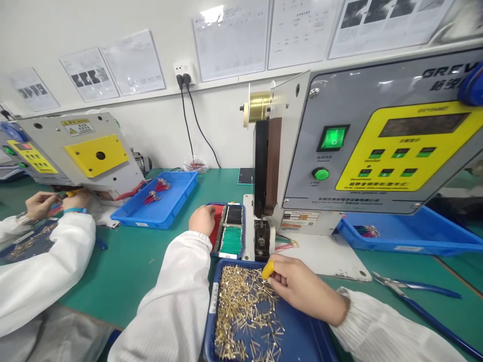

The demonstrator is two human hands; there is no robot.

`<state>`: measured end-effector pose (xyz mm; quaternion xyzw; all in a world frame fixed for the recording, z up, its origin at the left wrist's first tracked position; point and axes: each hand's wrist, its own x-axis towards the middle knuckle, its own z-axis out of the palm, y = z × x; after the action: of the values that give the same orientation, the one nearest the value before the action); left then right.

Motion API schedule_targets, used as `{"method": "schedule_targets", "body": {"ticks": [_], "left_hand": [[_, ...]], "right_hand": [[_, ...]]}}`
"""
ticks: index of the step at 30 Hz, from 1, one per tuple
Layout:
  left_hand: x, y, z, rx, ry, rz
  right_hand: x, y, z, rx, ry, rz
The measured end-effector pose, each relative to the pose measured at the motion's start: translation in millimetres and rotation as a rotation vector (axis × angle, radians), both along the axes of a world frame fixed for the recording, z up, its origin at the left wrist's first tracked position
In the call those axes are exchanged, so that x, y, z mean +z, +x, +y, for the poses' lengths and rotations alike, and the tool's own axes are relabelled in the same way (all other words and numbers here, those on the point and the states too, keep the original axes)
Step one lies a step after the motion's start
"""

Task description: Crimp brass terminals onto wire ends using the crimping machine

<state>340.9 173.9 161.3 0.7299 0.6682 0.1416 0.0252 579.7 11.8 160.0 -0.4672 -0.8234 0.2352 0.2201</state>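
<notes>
My right hand [298, 289] pinches a small yellow object [267, 270] just above a blue tray [302, 332] heaped with loose brass terminals [245, 311]. My left hand [202, 220] rests on the near end of a small blue tray of wire bundles [228, 231], which holds red, black and green wires. Its fingers curl over the red wires, and I cannot tell whether it grips them. To the right of that tray stands the crimping head [261, 239] of a grey and yellow terminal machine [381, 146].
A co-worker's hands [56, 203] work at a second machine [79, 148] on the left. Blue-handled pliers [415, 291] lie on the green bench mat [124, 261] at right. Other blue trays [154, 198] [407, 234] hold wires, and several wires [286, 243] lie by the crimping head.
</notes>
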Motion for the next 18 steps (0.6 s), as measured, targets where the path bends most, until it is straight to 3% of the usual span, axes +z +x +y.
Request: {"method": "schedule_targets", "body": {"ticks": [7,18], "left_hand": [[-11.5,-7,7,-0.018,-0.062,0.05],[-11.8,-3,4,-0.039,-0.006,0.088]], "right_hand": [[1.1,2,1,-0.015,0.019,0.036],[3.0,-3,-2,-0.101,-0.074,-0.077]]}}
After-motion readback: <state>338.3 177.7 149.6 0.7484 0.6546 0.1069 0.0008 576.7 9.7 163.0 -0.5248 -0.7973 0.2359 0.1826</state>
